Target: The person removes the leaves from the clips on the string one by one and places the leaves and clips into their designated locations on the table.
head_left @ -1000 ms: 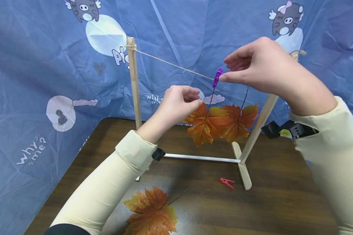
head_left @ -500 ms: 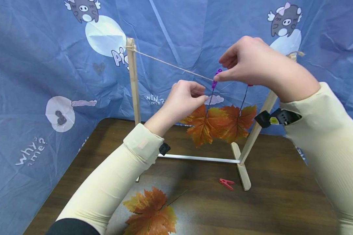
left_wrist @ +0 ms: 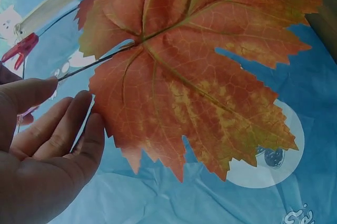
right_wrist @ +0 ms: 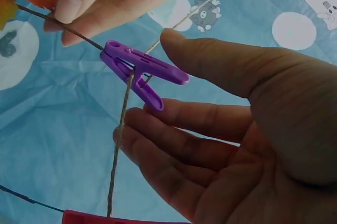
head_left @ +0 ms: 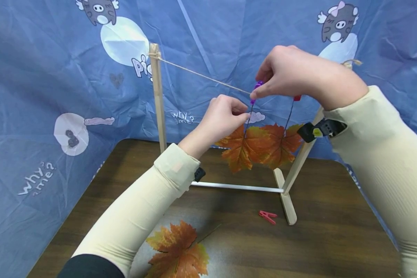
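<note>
A purple clothespin (right_wrist: pixel 126 53) sits on the twine (right_wrist: pixel 121 129), its nose at the stem of an orange maple leaf (left_wrist: pixel 184 66). My right hand (head_left: pixel 292 73) has its thumb and fingertips at the two handles of this clothespin. Lower and to the left, my left hand (head_left: pixel 226 114) pinches the leaf's stem (right_wrist: pixel 84 37) between thumb and finger. The leaf hangs below both hands. Just to its right, a second maple leaf (head_left: pixel 283 144) hangs from a red clothespin (left_wrist: pixel 21 50) on the same twine.
The twine runs between two wooden posts (head_left: pixel 158 100), joined low down by a white rod (head_left: pixel 236 187). On the brown table (head_left: pixel 326 231) lie a loose maple leaf (head_left: pixel 178 251) and another red clothespin (head_left: pixel 267 217). A blue printed cloth (head_left: pixel 208 31) hangs behind.
My right hand has moved left and now overlaps the purple clothespin. The left hand has come up and right to the leaf's stem. The hanging leaves stay nearly in place.
</note>
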